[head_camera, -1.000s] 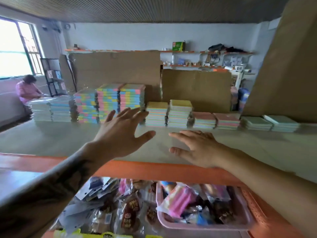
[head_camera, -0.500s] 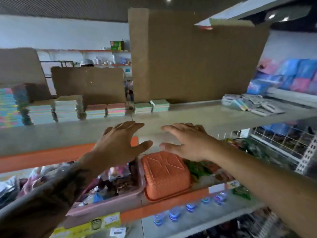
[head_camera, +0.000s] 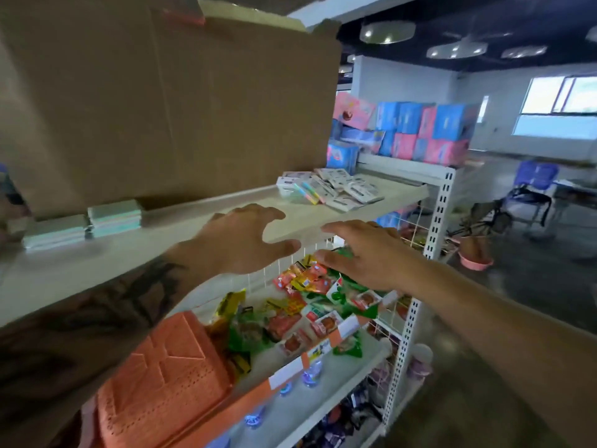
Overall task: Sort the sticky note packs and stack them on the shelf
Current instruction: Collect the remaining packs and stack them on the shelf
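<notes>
A shop interior with a dark ceiling, a bright window at the far right, and a white metal rack carrying a pale shelf (head_camera: 181, 234) that runs from the lower left up toward the right upright. A tall cardboard sheet (head_camera: 168, 101) stands along the shelf's back edge.

Near the shelf's right end lies a loose heap of sticky note packs (head_camera: 329, 190) in clear wrappers, overlapping at mixed angles, their long sides mostly slanting across the shelf rather than square to its edge. Toward the left end, just in front of the cardboard, two low stacks of green note pads (head_camera: 84, 223) sit side by side, flat, their long sides along the back edge.

On the tier below, an orange basket (head_camera: 161, 379) lies upside down at the left; beside it, snack packets (head_camera: 310, 299) in red, yellow and green fill the space behind a white wire divider.

The left hand (head_camera: 240, 239) hovers over the shelf's front edge, fingers spread wide, holding nothing. The right hand (head_camera: 365, 253) is just beside it, in front of the edge, fingers straight and loosely together, also empty. Both are well apart from the heap.
</notes>
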Motion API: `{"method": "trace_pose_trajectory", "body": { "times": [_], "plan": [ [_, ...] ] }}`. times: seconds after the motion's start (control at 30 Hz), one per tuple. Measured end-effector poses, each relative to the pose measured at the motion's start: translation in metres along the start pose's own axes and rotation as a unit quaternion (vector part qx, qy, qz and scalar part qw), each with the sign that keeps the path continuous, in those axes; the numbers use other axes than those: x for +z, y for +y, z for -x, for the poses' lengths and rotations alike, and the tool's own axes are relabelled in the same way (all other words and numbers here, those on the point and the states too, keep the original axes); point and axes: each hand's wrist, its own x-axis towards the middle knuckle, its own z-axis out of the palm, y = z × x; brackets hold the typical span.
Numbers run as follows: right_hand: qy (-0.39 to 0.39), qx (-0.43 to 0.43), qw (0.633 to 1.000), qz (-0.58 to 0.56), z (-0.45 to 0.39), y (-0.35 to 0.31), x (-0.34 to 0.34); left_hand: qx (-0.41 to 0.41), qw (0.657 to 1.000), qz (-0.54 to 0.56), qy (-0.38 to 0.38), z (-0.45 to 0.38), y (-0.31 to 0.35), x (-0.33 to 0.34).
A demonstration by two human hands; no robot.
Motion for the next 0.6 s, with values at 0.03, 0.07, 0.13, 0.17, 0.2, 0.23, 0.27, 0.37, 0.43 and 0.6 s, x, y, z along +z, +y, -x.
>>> {"method": "trace_pose_trajectory", "body": {
  "times": [0.03, 0.07, 0.13, 0.17, 0.2, 0.23, 0.27, 0.37, 0.43, 0.6],
  "plan": [
    [0.005, 0.007, 1.0, -0.001, -0.009, 0.013, -0.004, 0.011, 1.0, -0.005, 0.0, -0.023, 0.004, 0.004],
    [0.011, 0.011, 1.0, -0.003, -0.016, 0.023, -0.008, 0.018, 1.0, -0.008, 0.001, -0.04, 0.007, 0.007],
    [0.02, 0.029, 0.999, -0.001, -0.041, 0.05, -0.015, 0.034, 0.999, -0.011, 0.01, -0.088, 0.014, 0.012],
    [0.021, 0.037, 0.999, 0.005, -0.053, 0.062, -0.018, 0.038, 0.999, -0.015, 0.016, -0.109, 0.016, 0.014],
    [0.022, 0.043, 0.999, 0.014, -0.067, 0.075, -0.022, 0.041, 0.999, -0.02, 0.017, -0.129, 0.017, 0.015],
    [0.024, 0.048, 0.998, 0.024, -0.081, 0.086, -0.025, 0.043, 0.999, -0.029, 0.015, -0.147, 0.019, 0.017],
    [0.028, 0.054, 0.998, 0.029, -0.094, 0.096, -0.028, 0.046, 0.998, -0.037, 0.015, -0.163, 0.02, 0.017],
    [0.04, 0.075, 0.996, 0.027, -0.132, 0.121, -0.033, 0.062, 0.996, -0.068, 0.021, -0.206, 0.024, 0.02],
    [0.047, 0.086, 0.995, 0.027, -0.154, 0.133, -0.033, 0.078, 0.994, -0.079, 0.025, -0.232, 0.024, 0.024],
    [0.043, 0.101, 0.993, 0.037, -0.195, 0.153, -0.02, 0.154, 0.982, -0.084, -0.063, -0.29, 0.014, 0.038]
  ]
}}
